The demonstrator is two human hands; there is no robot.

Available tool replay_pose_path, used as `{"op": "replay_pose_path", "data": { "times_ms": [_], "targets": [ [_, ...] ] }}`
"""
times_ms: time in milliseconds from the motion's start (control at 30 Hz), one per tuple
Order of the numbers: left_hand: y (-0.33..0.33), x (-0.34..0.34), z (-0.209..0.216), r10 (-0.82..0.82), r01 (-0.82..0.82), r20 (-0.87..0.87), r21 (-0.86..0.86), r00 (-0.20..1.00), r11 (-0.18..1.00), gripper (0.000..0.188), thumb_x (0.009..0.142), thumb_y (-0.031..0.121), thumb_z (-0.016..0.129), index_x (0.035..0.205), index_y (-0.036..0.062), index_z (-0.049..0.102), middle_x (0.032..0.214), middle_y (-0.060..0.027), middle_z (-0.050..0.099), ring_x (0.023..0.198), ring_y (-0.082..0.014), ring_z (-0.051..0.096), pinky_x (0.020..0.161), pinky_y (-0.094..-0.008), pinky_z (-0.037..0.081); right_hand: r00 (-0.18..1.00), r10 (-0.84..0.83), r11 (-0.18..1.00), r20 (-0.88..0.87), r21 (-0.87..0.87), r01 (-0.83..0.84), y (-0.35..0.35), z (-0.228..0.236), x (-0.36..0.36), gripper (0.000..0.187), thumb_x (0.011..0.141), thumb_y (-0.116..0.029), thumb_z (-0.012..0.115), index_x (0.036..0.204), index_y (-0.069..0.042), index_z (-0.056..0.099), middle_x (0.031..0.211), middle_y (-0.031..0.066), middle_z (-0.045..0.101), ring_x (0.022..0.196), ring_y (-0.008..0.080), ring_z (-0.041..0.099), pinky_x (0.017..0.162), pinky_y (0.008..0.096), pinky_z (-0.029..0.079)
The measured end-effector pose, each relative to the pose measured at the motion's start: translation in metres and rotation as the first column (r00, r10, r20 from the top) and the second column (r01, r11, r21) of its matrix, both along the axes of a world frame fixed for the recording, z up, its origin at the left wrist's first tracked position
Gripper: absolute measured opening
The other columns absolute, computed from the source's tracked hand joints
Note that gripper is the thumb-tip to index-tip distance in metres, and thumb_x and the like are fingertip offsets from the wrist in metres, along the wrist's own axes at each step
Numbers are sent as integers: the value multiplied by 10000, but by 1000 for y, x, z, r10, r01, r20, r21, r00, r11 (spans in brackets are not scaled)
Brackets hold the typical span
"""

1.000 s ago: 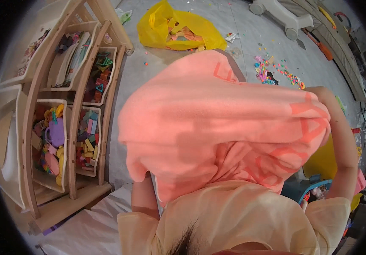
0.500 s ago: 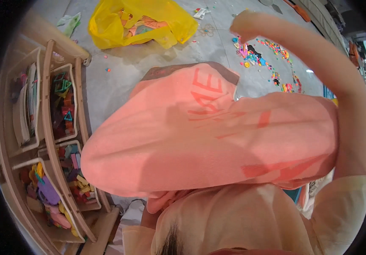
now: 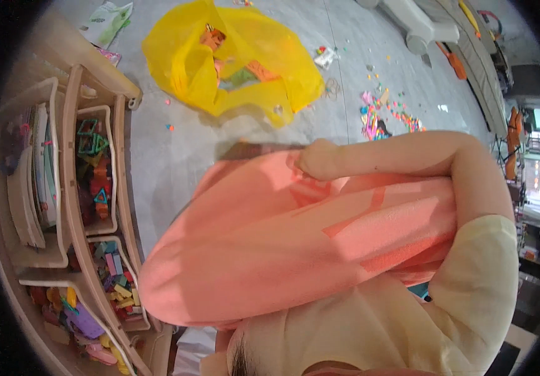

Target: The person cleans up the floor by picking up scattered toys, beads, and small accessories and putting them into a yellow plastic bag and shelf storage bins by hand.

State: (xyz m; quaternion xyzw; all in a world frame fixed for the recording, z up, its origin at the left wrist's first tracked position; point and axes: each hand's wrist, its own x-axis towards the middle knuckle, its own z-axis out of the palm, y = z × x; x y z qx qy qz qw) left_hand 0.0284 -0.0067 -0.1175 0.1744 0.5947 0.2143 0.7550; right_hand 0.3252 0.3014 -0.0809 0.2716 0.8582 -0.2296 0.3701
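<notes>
One pink cloth [image 3: 251, 244] is spreading in front of the person's torso, above the floor [image 3: 157, 169], its red lettering partly folding out of sight. Two hands are working here, but only one is showing: the right hand [image 3: 320, 160], which is resting at the cloth's far edge, beside one dark border strip [image 3: 241, 150]. Beyond the cloth, one yellow bag [image 3: 185, 69] is sitting open on the floor, with orange and green pieces lying inside. To the left, one wooden shelf [image 3: 72, 144] is holding four visible bins [image 3: 38, 255]; toys are filling them in numbers too jumbled to count. Beads [image 3: 401, 118] are scattering across the floor at right, too many and too small to count.

The right fingers are curling in narrowly against the cloth; whether they are pinching the fabric, I cannot tell.

The pink cloth is hiding the left hand, so the state of its fingers cannot be told. The right forearm is covering part of the lettering. The lens's dark rim is cutting off the shelf's outer side, and the bag's contents are staying hard to make out.
</notes>
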Motion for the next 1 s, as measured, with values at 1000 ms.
{"op": "replay_pose_path", "data": {
  "times_ms": [1000],
  "targets": [
    [233, 66, 60, -214, 213, -483, -57, 849, 975, 369, 788, 231, 744, 1059, -15, 699, 1038, -143, 722, 915, -199, 684, 756, -372, 525, 615, -530, 846, -584, -417, 333, 72, -152, -26, 271, 916, -250, 605, 1129, -83, 592, 1244, 154, 565, 1171, 362, 551, 886, 460, 488]
  ]
}}
